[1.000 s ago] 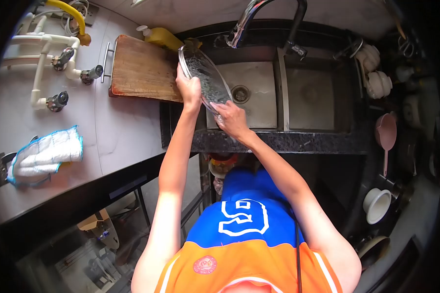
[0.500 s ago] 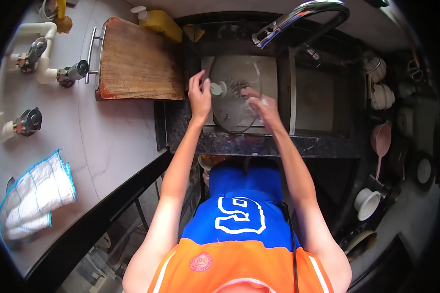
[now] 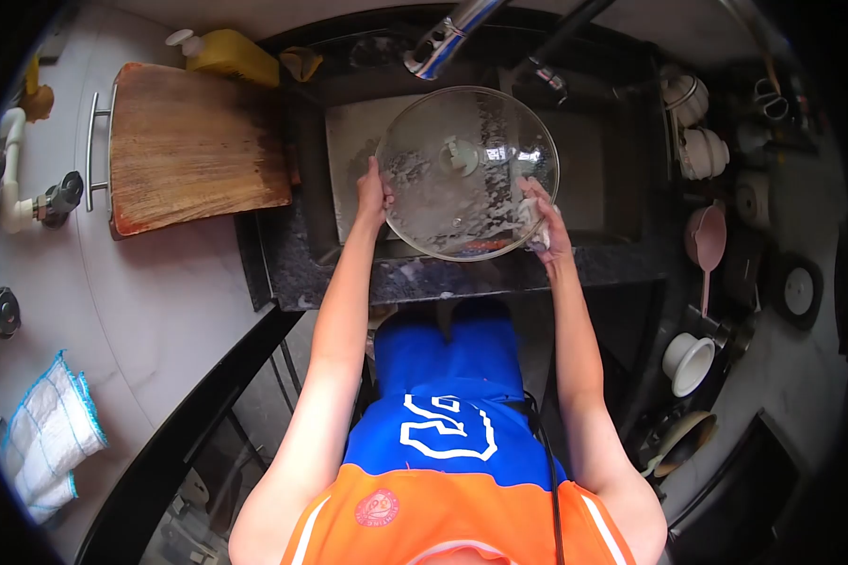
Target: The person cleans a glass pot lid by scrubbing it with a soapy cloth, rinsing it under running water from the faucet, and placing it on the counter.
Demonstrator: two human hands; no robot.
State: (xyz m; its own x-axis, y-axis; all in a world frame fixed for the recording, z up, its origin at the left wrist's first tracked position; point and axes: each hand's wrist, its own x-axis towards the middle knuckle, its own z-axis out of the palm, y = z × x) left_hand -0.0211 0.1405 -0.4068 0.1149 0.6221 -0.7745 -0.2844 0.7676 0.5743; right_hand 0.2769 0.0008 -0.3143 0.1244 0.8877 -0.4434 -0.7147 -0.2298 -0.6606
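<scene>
Head view: we are holding a round glass lid (image 3: 433, 212) over the sink (image 3: 410, 282), its broad face turned towards us and foam streaking the glass. Its pale knob (image 3: 460, 157) is sitting near the middle; we cannot tell which face it is on.

Taking the lid as our clock, our left hand (image 3: 374, 196) is gripping the rim at 9 o'clock, fingers closing on the edge. Our right hand (image 3: 554, 231) is holding at 4 o'clock, its fingers bending over the rim, with something white and soft-looking (image 3: 539, 233) between them and the glass; we cannot tell whether it is a pad or just suds. Some fingertips are hiding behind the edge.

The faucet (image 3: 435, 49) is hanging between 11 and 12 o'clock, a wooden board (image 3: 193, 151) is lying at 9, a yellow bottle (image 3: 234, 56) is standing at 10, and a pink ladle (image 3: 707, 240) is hanging between 3 and 4.

As we judge it, wet, soapy glass is likely to be slipping easily, so we are doing best by letting the left hand carry the weight, thumb and fingers pinching opposite sides of the rim, while the right is pressing only lightly. We are safest holding the lid low over the basin, clear of the faucet and the hard sink edge, and watching the foamy patches around the knob and rim.
</scene>
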